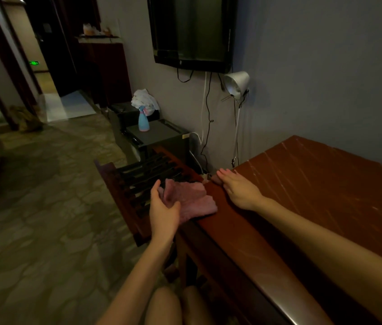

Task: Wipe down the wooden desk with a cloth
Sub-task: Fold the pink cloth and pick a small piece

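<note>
**Cloth parked at the table's left edge, wipe barely going**

Watching the head feed from my end. The left hand (164, 207) has its thumb and fingers curled round the near end of the pink cloth (194, 199). The cloth lies partly on the left edge of the wooden table (314, 184) and partly out over the slatted rack (143, 174) beside it. The right hand (239, 191) lies flat on the table's far-left corner just beside the cloth, fingers straight and gripping nothing.

My read is we're at the start of 1 pass, or regrouping the cloth. The top shows pale streaks all over, so most of the job looks undone. Next move, I'd say: get the cloth fully onto the top, press it flat and sweep rightward, with the right hand out of the path.

Labels: nothing readable. The green lit sign (34, 63) down the hall and the mark on the TV (192, 31) bezel are too small, and the blue spray bottle (143, 121) shows no text.
</note>
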Motion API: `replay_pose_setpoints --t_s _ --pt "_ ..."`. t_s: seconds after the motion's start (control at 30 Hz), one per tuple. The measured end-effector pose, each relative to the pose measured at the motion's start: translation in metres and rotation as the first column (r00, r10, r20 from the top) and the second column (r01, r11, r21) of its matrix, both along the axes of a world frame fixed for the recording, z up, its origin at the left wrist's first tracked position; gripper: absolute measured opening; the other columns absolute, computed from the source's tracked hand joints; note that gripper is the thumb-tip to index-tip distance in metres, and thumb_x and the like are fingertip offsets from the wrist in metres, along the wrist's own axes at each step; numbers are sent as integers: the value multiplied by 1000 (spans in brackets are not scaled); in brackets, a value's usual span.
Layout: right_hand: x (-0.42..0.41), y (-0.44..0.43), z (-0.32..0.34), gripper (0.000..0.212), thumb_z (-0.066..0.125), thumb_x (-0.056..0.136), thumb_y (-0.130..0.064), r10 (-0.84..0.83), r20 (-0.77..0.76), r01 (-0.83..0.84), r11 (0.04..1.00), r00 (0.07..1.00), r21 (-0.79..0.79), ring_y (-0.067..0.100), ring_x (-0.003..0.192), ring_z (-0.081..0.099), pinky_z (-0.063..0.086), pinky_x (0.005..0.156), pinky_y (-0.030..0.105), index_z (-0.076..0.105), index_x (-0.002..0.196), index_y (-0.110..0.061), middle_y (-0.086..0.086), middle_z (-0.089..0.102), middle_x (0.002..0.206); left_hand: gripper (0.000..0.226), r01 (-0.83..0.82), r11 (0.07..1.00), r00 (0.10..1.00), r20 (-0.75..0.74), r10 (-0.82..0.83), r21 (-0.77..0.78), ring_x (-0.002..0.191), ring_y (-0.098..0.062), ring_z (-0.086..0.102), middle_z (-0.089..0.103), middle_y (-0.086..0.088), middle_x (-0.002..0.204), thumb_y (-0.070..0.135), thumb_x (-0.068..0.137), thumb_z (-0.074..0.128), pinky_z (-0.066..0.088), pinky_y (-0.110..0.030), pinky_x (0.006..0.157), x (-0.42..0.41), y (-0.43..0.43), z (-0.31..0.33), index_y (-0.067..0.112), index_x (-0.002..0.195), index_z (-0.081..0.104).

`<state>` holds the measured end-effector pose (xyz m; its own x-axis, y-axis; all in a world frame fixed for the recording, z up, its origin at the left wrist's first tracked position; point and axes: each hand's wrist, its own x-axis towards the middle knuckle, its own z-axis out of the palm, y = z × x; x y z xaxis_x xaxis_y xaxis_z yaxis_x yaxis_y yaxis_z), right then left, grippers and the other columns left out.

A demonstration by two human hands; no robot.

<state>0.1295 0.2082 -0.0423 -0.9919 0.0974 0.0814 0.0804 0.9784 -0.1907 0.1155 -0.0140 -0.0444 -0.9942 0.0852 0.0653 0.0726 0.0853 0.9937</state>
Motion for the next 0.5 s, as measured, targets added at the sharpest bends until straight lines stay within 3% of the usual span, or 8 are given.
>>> replay_pose_setpoints --t_s 0.1,0.17,0.23,0.3,0.37,0.5 --pt "20 -14 0 50 28 103 -16 128 -18 -128 992 992 -16 11 146 7 2 115 24 13 151 -19 -4 10 158 49 -55 998 995 -87 56 7 99 -9 60 62 -4 116 -11 82 58 50 -31 91 0 7 -1 21 119 56" --pt "41 -11 -1 50 27 103 -17 195 -22 -196 980 980 -30 7 145 7 1 115 22 13 151 -20 -9 10 157 39 -64 998 992 -104 65 14 96 -12 61 64 3 100 -10 82 57 53 -31 84 -2 11 0 25 100 60" --pt "51 7 0 49 28 103 -18 150 -29 -151 988 988 -28 6 145 8 3 117 23 13 150 -23 -9 10 157 35 -63 997 994 -82 68 53 96 -17 61 61 6 92 -9 84 57 51 -28 78 -4 16 0 24 95 58" --pt "45 29 3 49 28 103 -20 7 -23 -8 1000 1000 -20 10 145 10 7 119 29 14 150 -23 -6 11 158 31 -81 994 995 -56 85 69 99 -19 61 59 6 95 -7 86 56 46 -23 76 -2 20 -1 20 102 54" --pt "29 44 5 49 27 103 -22 -126 -7 126 992 992 1 15 146 10 8 120 33 14 151 -18 0 12 159 34 -66 998 995 -80 66 -4 105 -15 57 57 4 110 -3 88 57 44 -21 81 4 21 -4 17 115 49" --pt "-5 33 3 51 24 103 -27 -166 36 164 986 985 42 18 147 6 5 118 34 10 151 -16 3 7 160 81 -87 953 982 -188 33 -289 135 -24 34 32 -10 148 6 84 66 34 -43 111 9 16 -9 17 149 20"
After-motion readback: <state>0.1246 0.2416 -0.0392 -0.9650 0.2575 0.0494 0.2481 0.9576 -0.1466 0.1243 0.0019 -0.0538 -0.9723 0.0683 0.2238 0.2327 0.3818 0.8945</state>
